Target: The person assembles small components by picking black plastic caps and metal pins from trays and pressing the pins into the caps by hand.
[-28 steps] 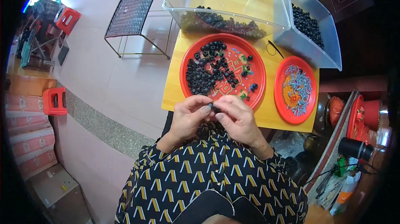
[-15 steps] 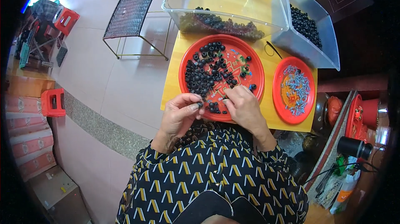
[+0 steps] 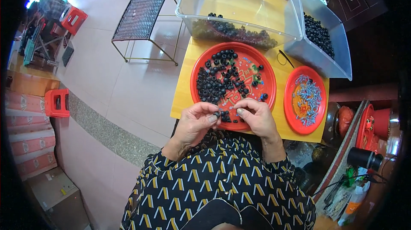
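My left hand [image 3: 196,120] pinches a small round black part [image 3: 217,114] between thumb and fingertips, over the near rim of a large red plate [image 3: 274,73]. Just to its right, my right hand [image 3: 257,117] has thumb and forefinger pressed together; whatever lies between them is too small to make out. Many black ring-like and ball-like parts [image 3: 209,85] cover the left half of the plate. A smaller group of black pieces [image 3: 227,117] lies near the front rim, between my hands. Right of the large plate, a smaller red plate [image 3: 291,114] carries many small silvery-blue pieces [image 3: 309,97].
Behind the plates, a clear plastic bin [image 3: 239,20] with dark parts stands on the yellow table [image 3: 182,97]. Another translucent bin [image 3: 340,61] holds black parts at the right. A thin black tool [image 3: 287,58] lies between them. A woven stool [image 3: 141,16] stands on the floor at left.
My right hand has lifted from the plate's pieces and come back toward me, close to my left hand. My left hand still holds the black part. The whole view has shifted slightly.
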### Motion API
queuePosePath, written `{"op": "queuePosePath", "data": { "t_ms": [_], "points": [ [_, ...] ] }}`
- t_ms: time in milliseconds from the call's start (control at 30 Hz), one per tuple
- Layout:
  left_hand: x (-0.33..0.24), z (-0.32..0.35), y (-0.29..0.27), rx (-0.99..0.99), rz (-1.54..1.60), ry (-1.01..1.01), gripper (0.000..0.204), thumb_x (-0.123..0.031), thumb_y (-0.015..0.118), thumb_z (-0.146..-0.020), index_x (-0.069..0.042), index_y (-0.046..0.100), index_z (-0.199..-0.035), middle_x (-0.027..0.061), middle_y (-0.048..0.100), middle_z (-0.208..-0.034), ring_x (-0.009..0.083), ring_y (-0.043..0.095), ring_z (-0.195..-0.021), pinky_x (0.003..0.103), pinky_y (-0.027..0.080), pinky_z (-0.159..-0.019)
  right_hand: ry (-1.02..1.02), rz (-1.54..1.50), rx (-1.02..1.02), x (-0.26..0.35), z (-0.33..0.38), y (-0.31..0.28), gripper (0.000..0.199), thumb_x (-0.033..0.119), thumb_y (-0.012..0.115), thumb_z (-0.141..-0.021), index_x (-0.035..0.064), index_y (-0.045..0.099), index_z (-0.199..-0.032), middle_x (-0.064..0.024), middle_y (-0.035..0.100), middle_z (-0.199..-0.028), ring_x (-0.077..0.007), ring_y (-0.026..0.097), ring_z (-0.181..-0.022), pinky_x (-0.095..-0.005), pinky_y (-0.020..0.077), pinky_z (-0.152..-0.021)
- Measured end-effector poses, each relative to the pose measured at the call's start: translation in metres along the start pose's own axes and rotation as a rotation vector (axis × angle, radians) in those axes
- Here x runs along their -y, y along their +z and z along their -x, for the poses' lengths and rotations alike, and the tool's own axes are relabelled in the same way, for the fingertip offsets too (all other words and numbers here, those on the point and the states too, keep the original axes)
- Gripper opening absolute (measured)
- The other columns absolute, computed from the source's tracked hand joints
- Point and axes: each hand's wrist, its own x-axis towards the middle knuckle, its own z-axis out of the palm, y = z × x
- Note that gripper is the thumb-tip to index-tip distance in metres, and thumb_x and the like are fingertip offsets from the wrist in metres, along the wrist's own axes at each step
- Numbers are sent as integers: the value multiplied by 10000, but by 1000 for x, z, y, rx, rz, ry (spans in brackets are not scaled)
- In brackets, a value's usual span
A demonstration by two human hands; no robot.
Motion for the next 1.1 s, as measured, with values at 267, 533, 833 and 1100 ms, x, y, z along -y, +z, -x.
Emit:
{"op": "queuePosePath", "data": {
  "t_ms": [267, 533, 833, 1100],
  "points": [
    [3, -1, 6, -6, -64, -11, 174, 31, 599, -776, 20, 571, -947, 79, 585, -870, 145, 575, -761, 249, 478, -670, 199, -847, 64, 0, 9, 1, 123, 19, 586, -800, -7, 596, -920, -16, 575, -725, -57, 516, -597, -162, 419, -543],
    [4, -1, 9, 25, -172, 61, 147, 64, 612, -741, 35, 618, -885, 84, 550, -952, 132, 539, -873, 237, 462, -748, 165, -671, 23, 23, 14, 11, 147, -39, 593, -748, -22, 583, -894, -28, 569, -718, -70, 521, -587, -181, 424, -522],
    [5, -1, 8, 90, -223, 76, 170, 63, 605, -751, 33, 626, -917, 87, 551, -951, 142, 546, -870, 247, 462, -771, 181, -659, 84, 28, 13, 10, 121, -17, 606, -752, -5, 572, -868, -10, 565, -719, -48, 508, -581, -162, 405, -505],
    [3, 2, 8, 119, -557, 226, 213, 66, 601, -745, 28, 610, -955, 93, 539, -973, 144, 544, -881, 246, 462, -764, 234, -643, 191, 15, 12, 6, 100, 55, 603, -793, 14, 558, -872, -6, 573, -729, -42, 509, -608, -164, 396, -513]
  ]
}}
